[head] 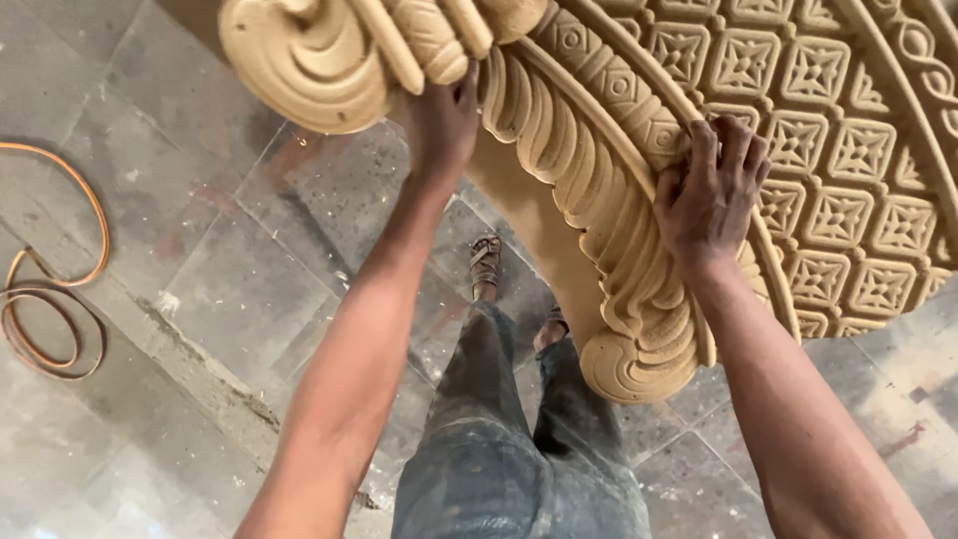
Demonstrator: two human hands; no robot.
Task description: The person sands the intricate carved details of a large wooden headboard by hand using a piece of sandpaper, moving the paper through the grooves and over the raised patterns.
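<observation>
From the head camera, looking straight down, a large pale-tan carved wooden panel [699,130], with scrolled ends, a leafy rope border and a field of small square rosettes, fills the upper right of the view and is held up off the floor, with no desk under it. The left hand [439,120] is tucked under the big scroll at the panel's upper end, its grip closed around the underside of the carving, though the fingertips are hidden behind the wood. The right hand [711,190] lies on the leafy border, fingers curled and pressed together over the raised edge. By the look of it, the piece is being carried or steadied by its border; any shift of the hands would call for firm support on the heavy scroll end, since the carved edges look delicate. The lower scroll hangs close to the person's dusty grey trousers [509,439] and sandalled feet [486,262], leaving little room there. To the left, the stained grey tiled floor [200,299] lies open, save for a coiled orange cord [50,299] well apart near the left edge.
</observation>
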